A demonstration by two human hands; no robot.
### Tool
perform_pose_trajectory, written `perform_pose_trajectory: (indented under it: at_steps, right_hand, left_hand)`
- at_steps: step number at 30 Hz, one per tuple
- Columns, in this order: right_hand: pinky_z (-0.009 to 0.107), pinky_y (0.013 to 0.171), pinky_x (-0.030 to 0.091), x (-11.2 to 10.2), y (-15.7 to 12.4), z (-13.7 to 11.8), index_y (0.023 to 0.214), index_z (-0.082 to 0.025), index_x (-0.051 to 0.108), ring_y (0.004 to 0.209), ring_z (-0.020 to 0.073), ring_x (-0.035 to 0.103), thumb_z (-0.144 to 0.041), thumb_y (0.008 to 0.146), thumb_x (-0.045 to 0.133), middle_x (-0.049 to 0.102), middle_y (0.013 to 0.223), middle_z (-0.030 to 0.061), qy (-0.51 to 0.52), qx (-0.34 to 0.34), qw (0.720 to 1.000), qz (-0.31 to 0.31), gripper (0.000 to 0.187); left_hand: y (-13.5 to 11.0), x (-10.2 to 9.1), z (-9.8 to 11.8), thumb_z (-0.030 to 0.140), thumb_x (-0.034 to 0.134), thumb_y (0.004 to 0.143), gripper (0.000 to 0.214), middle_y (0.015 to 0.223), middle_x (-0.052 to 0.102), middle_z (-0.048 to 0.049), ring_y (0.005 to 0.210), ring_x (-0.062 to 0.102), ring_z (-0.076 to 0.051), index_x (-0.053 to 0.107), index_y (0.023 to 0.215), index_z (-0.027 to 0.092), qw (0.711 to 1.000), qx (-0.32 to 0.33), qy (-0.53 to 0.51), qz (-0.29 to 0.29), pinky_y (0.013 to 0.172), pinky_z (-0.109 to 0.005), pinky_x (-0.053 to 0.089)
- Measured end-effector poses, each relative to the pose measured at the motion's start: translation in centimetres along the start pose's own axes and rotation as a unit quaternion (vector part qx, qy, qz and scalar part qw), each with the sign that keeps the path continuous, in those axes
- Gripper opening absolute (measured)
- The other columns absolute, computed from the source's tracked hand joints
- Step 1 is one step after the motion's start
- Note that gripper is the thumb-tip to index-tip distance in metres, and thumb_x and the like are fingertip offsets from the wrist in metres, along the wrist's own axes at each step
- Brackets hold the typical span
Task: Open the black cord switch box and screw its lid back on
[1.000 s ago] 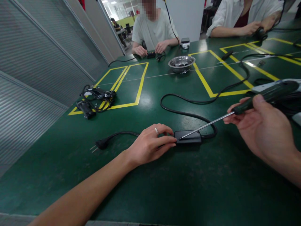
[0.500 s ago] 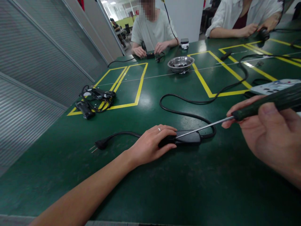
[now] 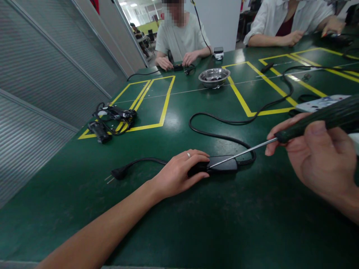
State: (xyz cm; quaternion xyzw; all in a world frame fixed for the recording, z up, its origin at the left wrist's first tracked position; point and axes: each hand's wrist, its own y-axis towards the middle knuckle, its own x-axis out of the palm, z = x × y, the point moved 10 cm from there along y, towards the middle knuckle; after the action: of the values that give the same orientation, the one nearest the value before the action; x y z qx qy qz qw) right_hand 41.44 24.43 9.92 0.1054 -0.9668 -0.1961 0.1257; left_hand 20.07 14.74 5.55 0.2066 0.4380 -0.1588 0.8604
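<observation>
My left hand [image 3: 183, 172], a ring on one finger, is closed around the left end of a black power adapter [image 3: 223, 164] lying on the green table [image 3: 230, 220]. My right hand [image 3: 322, 160] grips a screwdriver [image 3: 316, 121] by its dark green handle. The metal shaft slants down to the left, and its tip meets the adapter beside my left fingertips. What the tip touches there is too small to make out. A cord ends in a two-pin plug [image 3: 119, 173] left of my hand. Another black cable [image 3: 213, 134] leaves the adapter's right end and loops away.
A metal bowl [image 3: 214, 77] with small parts stands farther back. Bundled black cables and a black cylinder [image 3: 100, 132] lie at left, by yellow tape outlines. A pale patterned object [image 3: 322, 103] sits behind the screwdriver. Two people [image 3: 181, 35] work across the table; a thin dark-handled tool [image 3: 267, 67] lies there.
My hands, the adapter and the screwdriver keep nearly the same arrangement; the view shifts slightly. At far right, the co-worker's hand has moved outward, away from the other hand.
</observation>
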Motion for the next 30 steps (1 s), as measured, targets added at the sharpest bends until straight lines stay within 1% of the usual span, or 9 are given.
perform_pose_trajectory:
  at_steps: [2, 7, 10, 13, 17, 22, 24, 27, 30]
  right_hand:
    - [0.037, 0.053, 0.053, 0.2, 0.0, 0.2, 0.097, -0.02, 0.066, 0.075, 0.023, 0.066, -0.036, 0.088, 0.054, 0.068, 0.087, 0.008, 0.016, 0.01, 1.0, -0.013, 0.022]
    - [0.046, 0.081, 0.052, 0.7, -0.2, 0.0, 0.126, -0.02, 0.058, 0.089, 0.0248, 0.066, -0.027, 0.087, 0.046, 0.071, 0.103, 0.0103, 0.054, 0.035, 0.998, -0.027, 0.042]
    - [0.043, 0.084, 0.05, 0.5, -0.2, -0.5, 0.102, -0.018, 0.069, 0.093, 0.0238, 0.065, -0.022, 0.086, 0.051, 0.069, 0.099, 0.0088, 0.008, 0.028, 1.0, -0.011, 0.024]
    - [0.039, 0.079, 0.05, 0.2, -0.1, -0.5, 0.078, -0.02, 0.065, 0.086, 0.0207, 0.063, -0.022, 0.086, 0.057, 0.067, 0.088, 0.0047, -0.044, 0.028, 0.999, 0.011, 0.011]
    - [0.039, 0.076, 0.05, 0.5, 0.0, 0.4, 0.088, -0.023, 0.065, 0.089, 0.0212, 0.063, -0.025, 0.086, 0.056, 0.067, 0.09, 0.0038, 0.01, 0.055, 0.998, -0.007, 0.009]
    - [0.042, 0.086, 0.05, 0.2, 0.3, 1.6, 0.115, -0.018, 0.065, 0.107, 0.0255, 0.063, -0.017, 0.084, 0.047, 0.071, 0.102, 0.0095, 0.097, 0.098, 0.99, -0.032, 0.036]
    - [0.041, 0.084, 0.05, 0.1, 0.3, 1.3, 0.112, -0.017, 0.068, 0.106, 0.0265, 0.063, -0.016, 0.084, 0.048, 0.071, 0.103, 0.0098, 0.086, 0.083, 0.992, -0.033, 0.034]
    - [0.041, 0.08, 0.05, 0.0, 0.4, 0.7, 0.092, -0.02, 0.073, 0.102, 0.0268, 0.065, -0.017, 0.085, 0.055, 0.07, 0.098, 0.0077, 0.052, 0.056, 0.997, -0.023, 0.02]
    - [0.038, 0.079, 0.049, 0.2, 0.2, 0.9, 0.079, -0.021, 0.07, 0.092, 0.0219, 0.065, -0.02, 0.086, 0.058, 0.068, 0.09, 0.0051, 0.029, 0.062, 0.998, -0.014, 0.014]
  left_hand:
    - [0.0, 0.0, -0.1, 0.032, 0.059, 0.092, 0.034, 0.125, 0.059, -0.0099, 0.115, 0.057, -0.02, 0.051, 0.124, 0.019, 1.0, -0.003, 0.003, -0.004, 0.098, -0.04, 0.05]
    - [0.0, 0.1, -0.2, 0.032, 0.059, 0.093, 0.035, 0.126, 0.058, -0.0096, 0.115, 0.056, -0.02, 0.051, 0.124, 0.019, 1.0, -0.009, 0.006, -0.008, 0.099, -0.04, 0.049]
    - [0.0, 0.1, -0.2, 0.032, 0.058, 0.093, 0.034, 0.126, 0.058, -0.0097, 0.115, 0.056, -0.02, 0.051, 0.124, 0.019, 1.0, -0.011, 0.003, -0.008, 0.099, -0.04, 0.049]
    - [0.0, 0.1, -0.2, 0.032, 0.059, 0.093, 0.035, 0.125, 0.059, -0.0097, 0.115, 0.056, -0.02, 0.051, 0.124, 0.019, 1.0, -0.009, 0.003, -0.006, 0.098, -0.04, 0.049]
    - [0.0, 0.2, -0.2, 0.032, 0.059, 0.093, 0.035, 0.125, 0.059, -0.0093, 0.114, 0.056, -0.02, 0.051, 0.124, 0.019, 1.0, -0.008, 0.0, -0.004, 0.099, -0.039, 0.048]
    - [0.0, 0.2, -0.2, 0.032, 0.06, 0.092, 0.036, 0.125, 0.059, -0.0096, 0.115, 0.056, -0.021, 0.051, 0.125, 0.019, 1.0, -0.005, -0.005, -0.005, 0.099, -0.04, 0.048]
    - [0.0, 0.2, -0.3, 0.032, 0.06, 0.092, 0.036, 0.124, 0.059, -0.0094, 0.115, 0.055, -0.021, 0.051, 0.125, 0.019, 1.0, -0.005, -0.009, -0.006, 0.099, -0.039, 0.048]
    - [0.0, 0.2, -0.3, 0.032, 0.06, 0.092, 0.036, 0.124, 0.059, -0.0089, 0.115, 0.055, -0.02, 0.051, 0.125, 0.02, 1.0, -0.005, -0.01, -0.006, 0.099, -0.039, 0.048]
    - [-0.1, 0.2, -0.4, 0.031, 0.061, 0.092, 0.036, 0.125, 0.058, -0.008, 0.116, 0.055, -0.019, 0.051, 0.125, 0.02, 1.0, -0.009, -0.008, -0.009, 0.1, -0.038, 0.047]
